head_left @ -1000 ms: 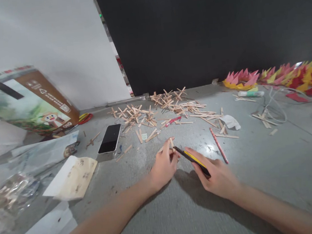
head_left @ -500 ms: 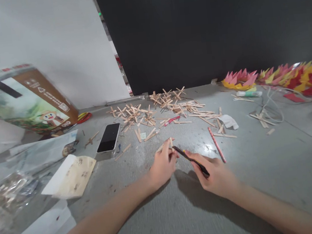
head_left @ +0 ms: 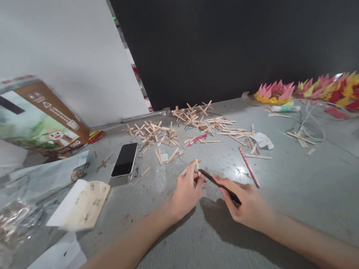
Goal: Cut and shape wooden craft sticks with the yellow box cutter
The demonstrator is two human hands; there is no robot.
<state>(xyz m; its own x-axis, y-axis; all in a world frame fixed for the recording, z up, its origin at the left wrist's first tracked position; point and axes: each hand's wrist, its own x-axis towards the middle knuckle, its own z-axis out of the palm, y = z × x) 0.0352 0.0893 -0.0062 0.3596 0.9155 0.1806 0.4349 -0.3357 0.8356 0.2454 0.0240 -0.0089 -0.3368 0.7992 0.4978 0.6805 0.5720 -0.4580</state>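
My left hand (head_left: 186, 192) pinches a small wooden stick (head_left: 197, 165) upright against the grey table (head_left: 185, 246). My right hand (head_left: 247, 202) grips a black and yellow utility knife (head_left: 219, 186), its tip touching the base of the stick by my left fingers. A pile of crossed wooden stick pieces (head_left: 181, 127) lies beyond my hands. A pink pencil (head_left: 249, 167) rests just right of the knife.
A phone (head_left: 125, 159) lies face up at left of centre. A brown printed box (head_left: 35, 118), plastic bags (head_left: 24, 191) and a folded paper (head_left: 80, 205) crowd the left. Pink, red and yellow folded paper shapes (head_left: 323, 88), a white cable (head_left: 314, 123) and a glue stick (head_left: 285, 108) sit at right.
The knife has turned in my right hand so less of its yellow side shows. Both hands have stayed in nearly the same place.
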